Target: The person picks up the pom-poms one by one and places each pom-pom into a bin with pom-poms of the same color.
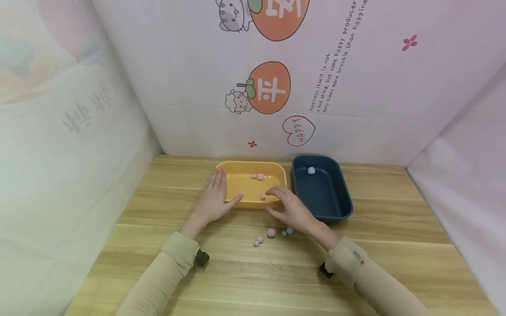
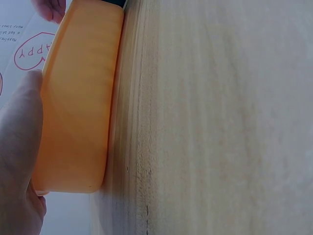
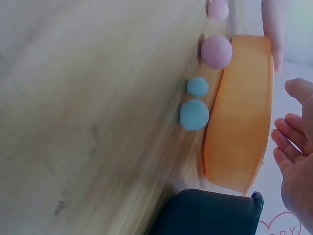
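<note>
My left hand (image 1: 211, 199) rests with straight fingers on the left end of a yellow tray (image 1: 247, 205), its thumb along the front rim. Over the tray's front right corner is my right hand (image 1: 293, 210), fingers loosely bent and nothing visible between them in the right wrist view. A pink ball (image 1: 263, 196) lies just below its fingertips, inside the tray. Two more pink balls (image 1: 260, 176) sit near the tray's back side. On the table in front lie a larger pink ball (image 3: 216, 51), two small pink balls (image 1: 258, 241) and two light blue balls (image 3: 194, 114).
A dark blue tray (image 1: 348, 199) stands to the right of the yellow one, with a light blue ball (image 1: 311, 170) near its back. Behind both trays rises a printed white cloth (image 1: 197, 118). Everything stands on a wooden table (image 1: 245, 281).
</note>
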A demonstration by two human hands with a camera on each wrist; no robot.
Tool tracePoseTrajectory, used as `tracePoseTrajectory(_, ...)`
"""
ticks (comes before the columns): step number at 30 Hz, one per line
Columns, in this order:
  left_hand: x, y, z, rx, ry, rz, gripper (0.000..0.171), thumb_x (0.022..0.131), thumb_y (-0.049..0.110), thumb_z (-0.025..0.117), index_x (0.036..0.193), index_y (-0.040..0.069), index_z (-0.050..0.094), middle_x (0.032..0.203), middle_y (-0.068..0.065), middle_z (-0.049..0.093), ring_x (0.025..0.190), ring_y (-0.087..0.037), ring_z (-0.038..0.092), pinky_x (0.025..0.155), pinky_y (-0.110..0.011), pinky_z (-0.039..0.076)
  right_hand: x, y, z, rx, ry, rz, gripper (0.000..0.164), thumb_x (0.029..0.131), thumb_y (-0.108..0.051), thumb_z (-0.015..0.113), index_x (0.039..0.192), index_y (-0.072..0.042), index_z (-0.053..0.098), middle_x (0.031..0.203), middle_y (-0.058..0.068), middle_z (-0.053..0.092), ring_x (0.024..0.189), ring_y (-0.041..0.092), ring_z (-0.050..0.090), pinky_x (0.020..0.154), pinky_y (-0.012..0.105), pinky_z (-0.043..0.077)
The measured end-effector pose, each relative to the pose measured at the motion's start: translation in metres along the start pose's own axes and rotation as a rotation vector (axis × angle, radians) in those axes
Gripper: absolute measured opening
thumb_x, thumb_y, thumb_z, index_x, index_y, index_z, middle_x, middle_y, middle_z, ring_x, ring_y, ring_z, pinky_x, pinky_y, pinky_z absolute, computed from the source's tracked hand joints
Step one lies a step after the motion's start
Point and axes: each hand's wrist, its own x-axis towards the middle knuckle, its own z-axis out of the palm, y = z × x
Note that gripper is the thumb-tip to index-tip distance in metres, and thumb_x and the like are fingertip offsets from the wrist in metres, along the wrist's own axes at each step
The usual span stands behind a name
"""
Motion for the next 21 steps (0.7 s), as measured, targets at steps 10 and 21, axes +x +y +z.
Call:
tracePoseTrajectory(10,0.001,-0.002,0.000,0.009,-0.006,0.000,0.112,0.107,0.077,0.040,0.172,-0.010,0.011,0.183,-0.027,0.007,0.174,-0.041,0.004,0.143,-0.051,0.011,-0.019,-0.007,-0.001,-0.001,0.024,-0.058,0.043,0.091,-0.012,0.091,0.130,-0.002,0.073,0.132,0.010,0.073,0.122,0.027,0.070,0.098,0.045,0.065)
tracePoseTrajectory(21,0.001,-0.002,0.000,0.001,-0.005,-0.004,0.115,0.106,0.079,0.041,0.171,-0.010,0.010,0.183,-0.028,0.007,0.174,-0.040,0.005,0.143,-0.050,0.010,-0.044,0.020,0.018,-0.013,0.048,-0.172,0.050,0.093,-0.025,0.091,0.135,-0.006,0.072,0.132,0.008,0.073,0.122,0.023,0.070,0.100,0.039,0.064)
